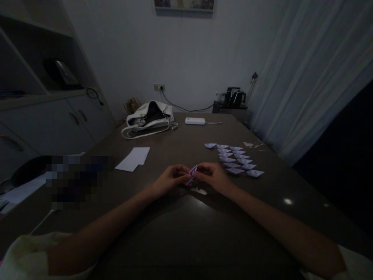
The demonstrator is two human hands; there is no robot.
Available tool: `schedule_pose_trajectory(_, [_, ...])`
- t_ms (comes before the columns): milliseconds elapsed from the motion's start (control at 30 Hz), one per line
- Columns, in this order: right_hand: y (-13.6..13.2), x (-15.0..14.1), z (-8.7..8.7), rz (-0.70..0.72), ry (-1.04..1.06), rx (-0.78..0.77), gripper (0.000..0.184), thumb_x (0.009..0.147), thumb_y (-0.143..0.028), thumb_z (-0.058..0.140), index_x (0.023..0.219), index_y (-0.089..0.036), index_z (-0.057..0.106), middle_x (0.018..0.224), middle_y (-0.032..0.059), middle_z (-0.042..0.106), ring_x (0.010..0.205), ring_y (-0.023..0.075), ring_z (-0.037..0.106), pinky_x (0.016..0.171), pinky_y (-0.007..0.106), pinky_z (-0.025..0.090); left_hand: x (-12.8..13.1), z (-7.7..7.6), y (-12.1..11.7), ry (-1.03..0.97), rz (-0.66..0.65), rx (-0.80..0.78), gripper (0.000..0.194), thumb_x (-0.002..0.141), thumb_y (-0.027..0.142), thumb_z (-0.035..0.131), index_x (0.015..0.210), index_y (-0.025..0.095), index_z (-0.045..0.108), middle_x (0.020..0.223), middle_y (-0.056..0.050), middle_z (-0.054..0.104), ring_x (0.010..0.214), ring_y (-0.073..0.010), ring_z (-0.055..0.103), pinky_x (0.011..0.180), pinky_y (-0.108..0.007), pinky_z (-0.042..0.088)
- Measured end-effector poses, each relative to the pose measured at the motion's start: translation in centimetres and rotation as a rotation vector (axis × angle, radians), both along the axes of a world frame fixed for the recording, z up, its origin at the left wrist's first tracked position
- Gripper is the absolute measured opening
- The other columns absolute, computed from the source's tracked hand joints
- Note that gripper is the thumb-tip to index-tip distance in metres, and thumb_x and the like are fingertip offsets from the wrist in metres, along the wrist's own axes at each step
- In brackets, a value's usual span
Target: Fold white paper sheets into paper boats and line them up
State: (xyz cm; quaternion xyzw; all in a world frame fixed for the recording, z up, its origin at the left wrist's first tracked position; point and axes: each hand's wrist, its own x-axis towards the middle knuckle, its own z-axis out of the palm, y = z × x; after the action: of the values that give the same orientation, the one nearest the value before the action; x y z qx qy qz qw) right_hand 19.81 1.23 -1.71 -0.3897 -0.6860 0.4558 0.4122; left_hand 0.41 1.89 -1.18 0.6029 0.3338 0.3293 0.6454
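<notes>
A small folded paper boat [192, 174] is held above the middle of the table between my two hands. My left hand [172, 179] pinches its left side between thumb and fingers. On the other side, my right hand [215, 177] grips it with thumb and forefinger. The fold is tilted, with its tip pointing up and to the right. To the right of my right hand stand several white paper boats [243, 161], lined up in two rows. A stack of white paper sheets [134, 158] lies to the left of my left hand.
A white handbag [151, 118] sits at the table's far left, with a white power bank [195, 121] and short cable to its right. Paper scraps [252, 144] lie near the right edge. A black kettle [237, 98] stands beyond the table. The brown table [175, 233] fills the foreground.
</notes>
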Motion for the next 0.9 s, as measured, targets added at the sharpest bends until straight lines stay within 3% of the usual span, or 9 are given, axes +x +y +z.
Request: schedule_pose_trajectory(900, [-0.24, -0.16, -0.15, -0.055, -0.054, -0.013, 0.025, 0.072, -0.037, 0.07, 0.082, -0.015, 0.066, 0.075, 0.0046, 0.067, 0.067, 0.0143, 0.061, 0.063, 0.026, 0.048, 0.21, -0.59, -0.3, 0.089, 0.022, 0.118, 0.029, 0.072, 0.029, 0.071, 0.09, 0.012, 0.055, 0.077, -0.005, 0.068, 0.07, -0.0145, 0.064, 0.066, -0.026, 0.048])
